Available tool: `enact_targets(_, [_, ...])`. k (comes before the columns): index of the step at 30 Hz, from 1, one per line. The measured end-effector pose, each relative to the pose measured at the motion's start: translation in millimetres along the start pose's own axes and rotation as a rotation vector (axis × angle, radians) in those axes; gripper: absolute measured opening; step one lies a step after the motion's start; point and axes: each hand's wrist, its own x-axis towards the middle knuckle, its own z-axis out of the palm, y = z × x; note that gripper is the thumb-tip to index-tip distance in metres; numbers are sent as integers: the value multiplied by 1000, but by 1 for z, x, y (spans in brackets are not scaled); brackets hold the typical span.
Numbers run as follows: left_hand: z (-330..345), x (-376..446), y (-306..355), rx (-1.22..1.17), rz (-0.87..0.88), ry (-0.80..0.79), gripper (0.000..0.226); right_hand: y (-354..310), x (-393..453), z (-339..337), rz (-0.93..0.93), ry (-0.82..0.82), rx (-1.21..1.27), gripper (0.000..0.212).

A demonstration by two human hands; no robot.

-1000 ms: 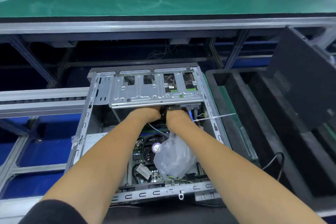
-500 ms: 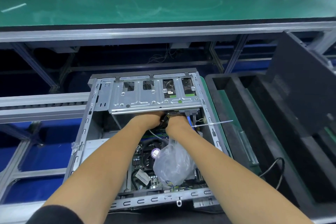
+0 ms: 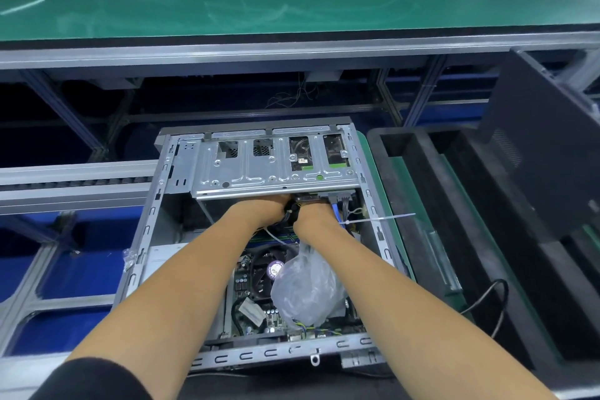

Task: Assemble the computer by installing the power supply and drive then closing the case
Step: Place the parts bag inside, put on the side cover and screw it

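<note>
Steel-grey, the open computer case lies flat between a conveyor rail and black foam tray. Both hands, left hand and right hand, reach under the drive cage, together on a black cable connector; fingers hidden, grip cannot be told.

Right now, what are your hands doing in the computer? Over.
Both hands, left hand and right hand, at cables under the drive cage. Computer case open. Plastic bag covers motherboard.

bare forearms, black sleeve (left arm)
</note>
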Motion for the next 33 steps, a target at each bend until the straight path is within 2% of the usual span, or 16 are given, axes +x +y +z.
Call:
enact_targets(7, [-2,0,0,-30,28,-5,22,-2,0,0,4,-14,17,25])
enact_targets(10, [0,-1,0,-44,20,-10,16,-2,0,-1,1,-15,-2,14])
enact_targets(14, [7,5,-2,-54,-28,8,25,0,0,0,0,-7,7,24])
enact_targets(17, [9,8,-1,-89,-94,-31,33,-1,4,1,5,-14,36,14])
enact_targets(21, [13,11,-1,-72,-126,-56,39,-2,4,2,45,5,114,22])
enact_targets(24, [12,12,-1,-92,-167,-84,40,-4,-1,3,44,14,141,15])
enact_targets(29, [4,6,0,-290,-224,-146,36,-8,-14,10,-10,173,51,21])
enact_targets(33, [-14,-18,9,-246,-215,-262,26,-22,-31,14,-36,221,17,47])
